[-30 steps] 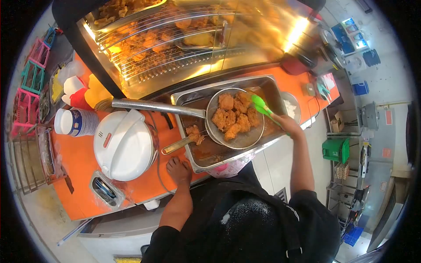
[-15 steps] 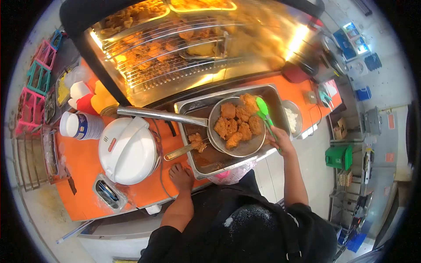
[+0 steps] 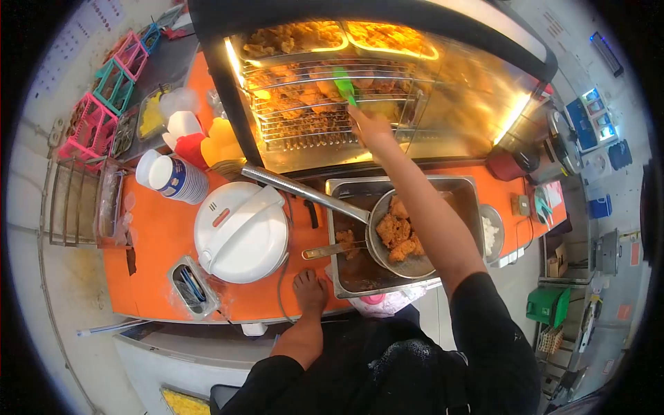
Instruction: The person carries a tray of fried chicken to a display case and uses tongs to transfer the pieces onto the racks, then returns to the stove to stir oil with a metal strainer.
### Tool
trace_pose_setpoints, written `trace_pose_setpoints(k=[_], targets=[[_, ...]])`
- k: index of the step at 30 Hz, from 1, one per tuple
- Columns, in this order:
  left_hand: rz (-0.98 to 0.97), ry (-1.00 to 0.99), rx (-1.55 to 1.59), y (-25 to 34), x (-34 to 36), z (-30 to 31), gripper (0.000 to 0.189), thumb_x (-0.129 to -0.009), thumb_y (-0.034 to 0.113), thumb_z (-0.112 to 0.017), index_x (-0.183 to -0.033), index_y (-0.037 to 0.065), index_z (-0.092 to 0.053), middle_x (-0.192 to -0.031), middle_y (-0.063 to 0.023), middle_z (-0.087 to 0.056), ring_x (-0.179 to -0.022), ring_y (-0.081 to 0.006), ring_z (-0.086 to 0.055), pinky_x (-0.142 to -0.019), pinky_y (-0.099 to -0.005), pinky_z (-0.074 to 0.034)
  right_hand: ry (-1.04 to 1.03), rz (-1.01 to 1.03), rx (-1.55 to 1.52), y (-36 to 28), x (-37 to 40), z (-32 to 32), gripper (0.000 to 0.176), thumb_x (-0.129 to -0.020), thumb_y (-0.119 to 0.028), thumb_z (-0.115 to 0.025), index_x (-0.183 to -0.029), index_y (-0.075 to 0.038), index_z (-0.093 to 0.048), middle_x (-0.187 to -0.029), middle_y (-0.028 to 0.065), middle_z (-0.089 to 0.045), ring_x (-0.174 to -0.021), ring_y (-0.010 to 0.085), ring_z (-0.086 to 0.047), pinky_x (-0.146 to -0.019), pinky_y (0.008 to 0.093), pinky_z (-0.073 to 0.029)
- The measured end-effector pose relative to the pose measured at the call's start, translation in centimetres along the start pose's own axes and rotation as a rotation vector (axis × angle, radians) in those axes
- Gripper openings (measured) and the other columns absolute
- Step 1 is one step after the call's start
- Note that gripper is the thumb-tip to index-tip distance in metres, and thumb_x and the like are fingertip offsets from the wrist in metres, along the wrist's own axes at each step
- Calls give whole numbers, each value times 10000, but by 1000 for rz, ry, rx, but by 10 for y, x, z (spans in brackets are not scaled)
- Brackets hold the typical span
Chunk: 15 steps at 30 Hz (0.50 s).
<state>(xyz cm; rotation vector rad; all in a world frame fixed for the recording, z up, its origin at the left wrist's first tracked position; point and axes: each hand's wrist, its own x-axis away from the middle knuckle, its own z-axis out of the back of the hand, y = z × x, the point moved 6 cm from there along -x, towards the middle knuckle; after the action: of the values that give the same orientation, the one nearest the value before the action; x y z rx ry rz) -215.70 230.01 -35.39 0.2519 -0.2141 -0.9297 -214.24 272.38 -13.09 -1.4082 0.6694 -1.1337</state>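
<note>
My right hand (image 3: 372,131) is wrapped round green tongs (image 3: 343,84), whose tips reach into the lit warming cabinet (image 3: 311,160) in front of the wire racks; whether they grip a piece is too small to tell. Below my right forearm, a round strainer (image 3: 374,238) with fried chicken pieces (image 3: 396,230) rests over a metal tray (image 3: 346,280). A second handled tool (image 3: 319,253) with a fried piece lies in that tray. My left hand (image 3: 310,289) lies flat on the orange counter, left of the tray, holding nothing.
A white rice cooker (image 3: 242,232) stands left of the tray, with stacked paper cups (image 3: 181,181) behind it. A small metal container (image 3: 191,287) sits near the front edge. A bowl of white food (image 3: 490,234) is right of the tray. Coloured baskets (image 3: 93,128) are far left.
My right hand has moved from the strainer up to the cabinet with the green tongs. Fewer chicken pieces show in the strainer, partly covered by my forearm. The whole view has shifted.
</note>
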Motion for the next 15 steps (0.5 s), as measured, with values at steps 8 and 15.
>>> trace_pose_setpoints(k=[8,15], targets=[[-34,-6,-16,-1,-1,-6,313,-898,259,-582,-1121,43,-539,-1244,-179,-529,-1182,-374,-478,-1025,-513,-377,228,195,831,-24,30,-8,643,-949,-581,-562,-896,46,-697,-915,293,-702,-857,447,-684,-755,527,-527],[-22,-32,-56,5,-1,-4,335,-878,256,-590,-1114,25,-530,-1176,-177,-532,-1151,-379,-480,-1010,-503,-379,126,42,802,48,212,137,477,-921,-471,-672,-1065,-16,-671,-795,233,-675,-792,408,-685,-717,487,-527]])
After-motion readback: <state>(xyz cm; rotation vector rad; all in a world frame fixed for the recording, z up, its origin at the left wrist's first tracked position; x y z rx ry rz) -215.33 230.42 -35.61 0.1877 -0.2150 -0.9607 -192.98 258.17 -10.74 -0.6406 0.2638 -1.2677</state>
